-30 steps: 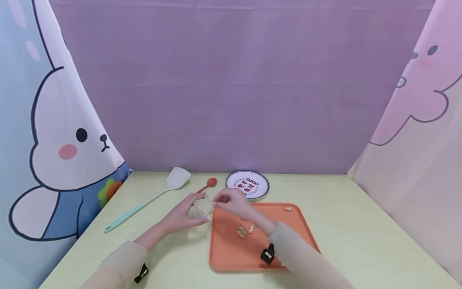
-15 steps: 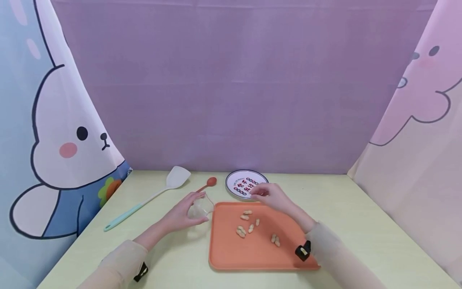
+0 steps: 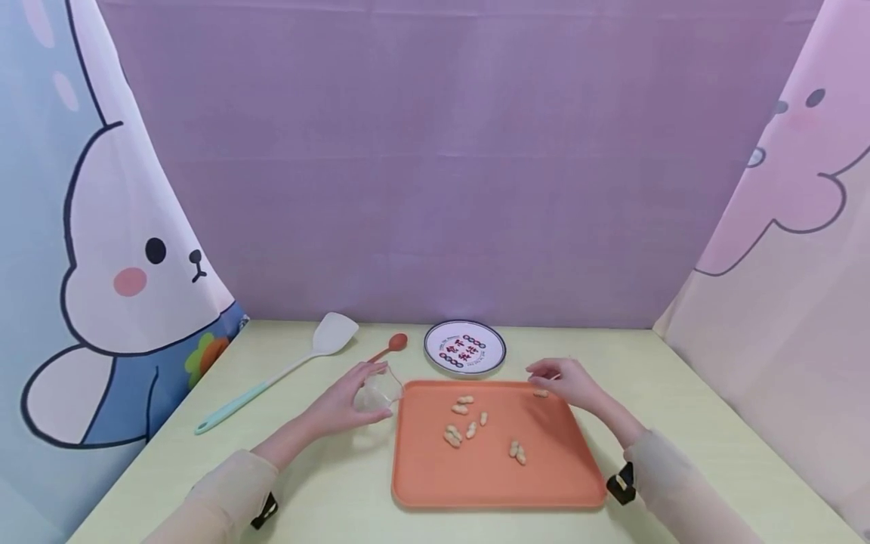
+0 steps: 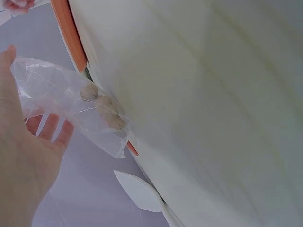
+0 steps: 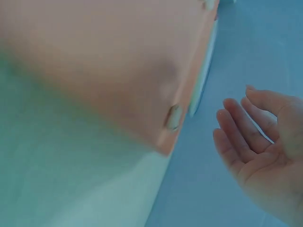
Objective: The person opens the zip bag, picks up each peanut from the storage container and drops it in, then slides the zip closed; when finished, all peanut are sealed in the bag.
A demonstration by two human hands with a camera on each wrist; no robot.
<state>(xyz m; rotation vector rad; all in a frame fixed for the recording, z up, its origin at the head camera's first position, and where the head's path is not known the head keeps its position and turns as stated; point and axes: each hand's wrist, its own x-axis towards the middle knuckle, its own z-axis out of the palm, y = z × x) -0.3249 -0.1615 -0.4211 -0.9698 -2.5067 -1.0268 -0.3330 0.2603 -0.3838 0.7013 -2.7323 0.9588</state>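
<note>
Bright, even light fills the head view, with soft shadows on the counter (image 3: 340, 499). The left wrist view is greyer, glints marking the bag (image 4: 47, 87); the right is blue-tinted, its tray (image 5: 104, 47) blurred.

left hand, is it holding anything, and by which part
The left hand holds a clear plastic bag by the end away from the peanuts inside it.

A purple backdrop (image 3: 435, 166) and cartoon-printed cloths (image 3: 102, 302) suggest a makeshift booth.

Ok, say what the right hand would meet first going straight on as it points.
Probably the plate, ahead of the right hand in the head view; depth is unclear, so the hand may pass above.
</note>
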